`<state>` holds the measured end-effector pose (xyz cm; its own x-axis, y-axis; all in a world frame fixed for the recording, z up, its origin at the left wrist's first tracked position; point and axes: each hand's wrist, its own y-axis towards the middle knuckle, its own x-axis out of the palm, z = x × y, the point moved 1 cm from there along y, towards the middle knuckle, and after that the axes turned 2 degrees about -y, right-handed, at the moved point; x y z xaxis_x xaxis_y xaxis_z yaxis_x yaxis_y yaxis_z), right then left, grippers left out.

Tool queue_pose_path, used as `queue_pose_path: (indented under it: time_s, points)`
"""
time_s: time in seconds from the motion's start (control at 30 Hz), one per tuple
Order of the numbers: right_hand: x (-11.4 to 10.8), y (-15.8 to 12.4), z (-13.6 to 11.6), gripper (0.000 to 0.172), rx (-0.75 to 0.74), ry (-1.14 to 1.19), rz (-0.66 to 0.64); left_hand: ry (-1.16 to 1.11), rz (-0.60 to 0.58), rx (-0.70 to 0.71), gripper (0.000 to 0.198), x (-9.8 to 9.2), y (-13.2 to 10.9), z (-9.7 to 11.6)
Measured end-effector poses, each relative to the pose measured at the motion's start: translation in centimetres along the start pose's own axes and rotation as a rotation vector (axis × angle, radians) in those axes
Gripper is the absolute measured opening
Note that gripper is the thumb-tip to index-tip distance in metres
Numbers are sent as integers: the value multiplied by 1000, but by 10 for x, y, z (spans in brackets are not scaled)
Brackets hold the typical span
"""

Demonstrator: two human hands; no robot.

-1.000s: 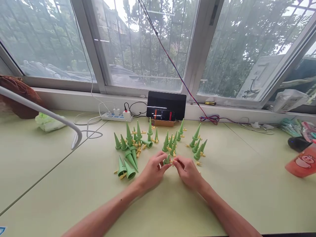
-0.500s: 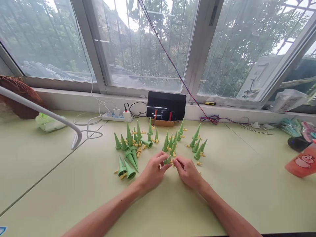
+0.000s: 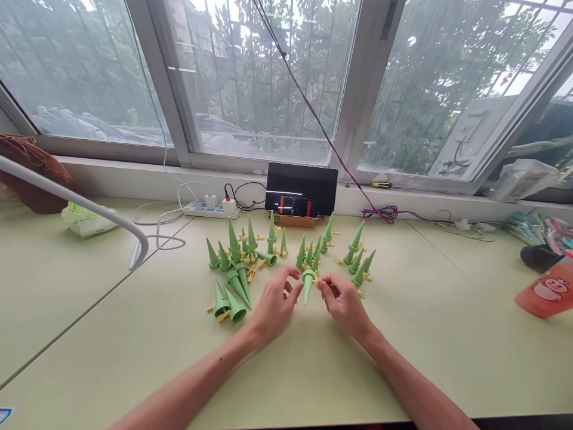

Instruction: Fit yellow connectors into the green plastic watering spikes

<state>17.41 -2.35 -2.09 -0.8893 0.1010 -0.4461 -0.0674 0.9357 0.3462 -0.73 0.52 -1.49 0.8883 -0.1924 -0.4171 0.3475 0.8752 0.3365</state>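
- Pale green surface (image 3: 447, 334) running below a row of windows (image 3: 268, 77), bars and foliage outside.
- Far left: brown bag (image 3: 33, 179) at the back. White curved tube (image 3: 80, 194) crosses in front of it; green-and-white packet (image 3: 92, 221) lies just behind the tube.
- Next along: white power strip (image 3: 201, 210) with plugs and cables, against the wall under the sill.
- Left of the hands: green cones (image 3: 233, 242), most upright, some lying on their sides. Nearest the person, two show their open ends. Yellow pieces (image 3: 251, 275) scattered among and beside them.
- Left hand (image 3: 276, 298): grip parted, thumb and fingers spread, just beside the middle cone.
- Middle cone (image 3: 308, 283): green, between the two hands, tip toward the person, wide collar away. Several upright cones close behind it.
- Behind those: dark tablet (image 3: 302, 179) leaning at the wall, phone (image 3: 298, 206) in front of it with a lit screen.
- Right hand (image 3: 344, 301): thumb and finger drawn close beside the middle cone; cannot tell whether the grip has a small yellow piece in it.
- Right of that: another upright cone group (image 3: 356, 239), yellow bits around. Cable bundle (image 3: 380, 214) well behind.
- Far right: dark rounded object (image 3: 537, 258) behind a red cup (image 3: 544, 292) with a pig picture.
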Motion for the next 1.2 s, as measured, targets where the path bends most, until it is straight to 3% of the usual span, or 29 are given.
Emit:
queue_pose_path:
  time_s: [0.07,0.23,0.33,0.5,1.2]
  points:
    - [-1,0,0,31,1,9,16,-58,9,-67,19,-1,1,0]
    - [-2,0,-1,31,-52,-15,26,-159,-57,-220,49,-2,5,3]
    - [-1,0,-1,30,-91,-26,8,-182,-113,-252,52,0,4,2]
    - [0,0,0,28,-99,-25,-4,-205,-164,-245,48,1,1,1]
    - [4,-3,7,40,-74,-48,-50,-104,-121,-87,37,0,0,0]
